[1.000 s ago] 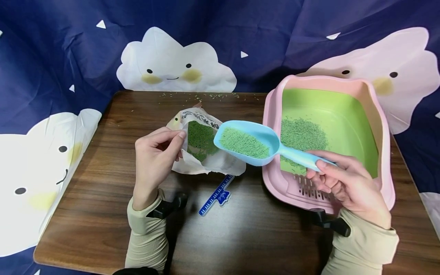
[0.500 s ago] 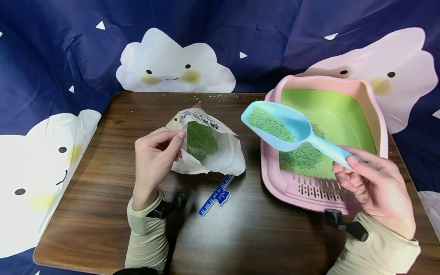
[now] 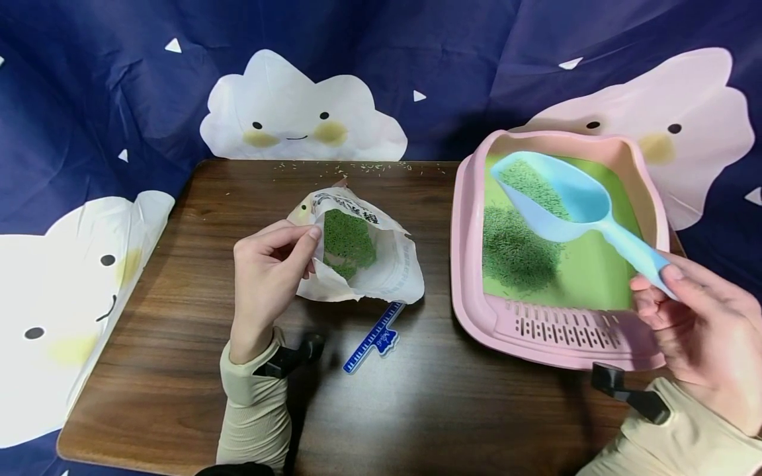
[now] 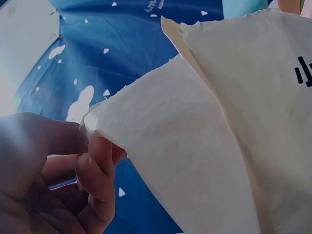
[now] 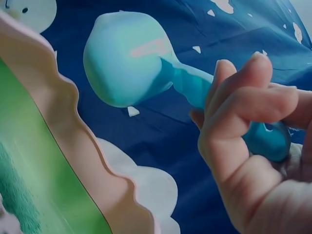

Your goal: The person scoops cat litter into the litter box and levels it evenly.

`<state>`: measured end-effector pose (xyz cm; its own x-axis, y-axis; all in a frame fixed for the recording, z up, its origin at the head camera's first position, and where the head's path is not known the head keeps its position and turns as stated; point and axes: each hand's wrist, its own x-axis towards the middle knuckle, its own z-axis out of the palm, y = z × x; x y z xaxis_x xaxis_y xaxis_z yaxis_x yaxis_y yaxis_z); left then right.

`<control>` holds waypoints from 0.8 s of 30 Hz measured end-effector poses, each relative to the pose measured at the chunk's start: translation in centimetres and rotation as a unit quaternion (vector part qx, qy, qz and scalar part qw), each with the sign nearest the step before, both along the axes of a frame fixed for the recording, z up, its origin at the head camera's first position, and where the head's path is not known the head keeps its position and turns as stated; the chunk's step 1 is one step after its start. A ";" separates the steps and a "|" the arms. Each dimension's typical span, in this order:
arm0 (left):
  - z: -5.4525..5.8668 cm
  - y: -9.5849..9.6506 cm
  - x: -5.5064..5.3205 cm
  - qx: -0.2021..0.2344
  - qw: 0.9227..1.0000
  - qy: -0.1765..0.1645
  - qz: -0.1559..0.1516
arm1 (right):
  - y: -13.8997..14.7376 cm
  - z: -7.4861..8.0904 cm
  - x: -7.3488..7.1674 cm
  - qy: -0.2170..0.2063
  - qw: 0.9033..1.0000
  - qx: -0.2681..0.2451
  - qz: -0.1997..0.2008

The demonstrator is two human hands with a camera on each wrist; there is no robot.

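Note:
My left hand (image 3: 270, 284) pinches the torn edge of a white bag (image 3: 399, 268), keeping its mouth spread; green pellets (image 3: 348, 241) show inside. The left wrist view has the bag's pale corner (image 4: 146, 112) between thumb and fingers. My right hand (image 3: 708, 324) grips the handle of a light blue scoop (image 3: 553, 228), which holds green pellets at its front end. The scoop is over a pink litter box (image 3: 467, 264) with a green floor, where a pile of green pellets (image 3: 518, 261) lies. From the right wrist, the scoop's underside (image 5: 129, 58) shows above the box's wavy rim (image 5: 73, 107).
A blue and white bag clip (image 3: 372, 340) lies on the dark wooden table (image 3: 149, 317) in front of the bag. Loose pellets (image 3: 369, 166) are scattered along the table's back edge. A blue curtain (image 3: 458, 59) with cloud prints hangs behind.
My right hand has carried the loaded scoop rightward from beside the bag's mouth to over the litter box. My left hand and the bag stay in place.

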<state>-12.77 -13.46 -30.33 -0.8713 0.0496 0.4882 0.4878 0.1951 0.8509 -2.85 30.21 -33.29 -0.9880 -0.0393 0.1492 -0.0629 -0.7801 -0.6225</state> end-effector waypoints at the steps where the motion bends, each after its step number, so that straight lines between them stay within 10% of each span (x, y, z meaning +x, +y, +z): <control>1: 0.0 0.0 0.0 0.000 1.000 0.000 0.000 | 0.1 -0.1 0.0 -0.001 1.000 0.001 -0.006; 24: -0.1 0.1 0.0 0.001 1.000 -0.002 -0.004 | -0.4 -0.5 -0.5 -0.075 0.978 0.161 -0.113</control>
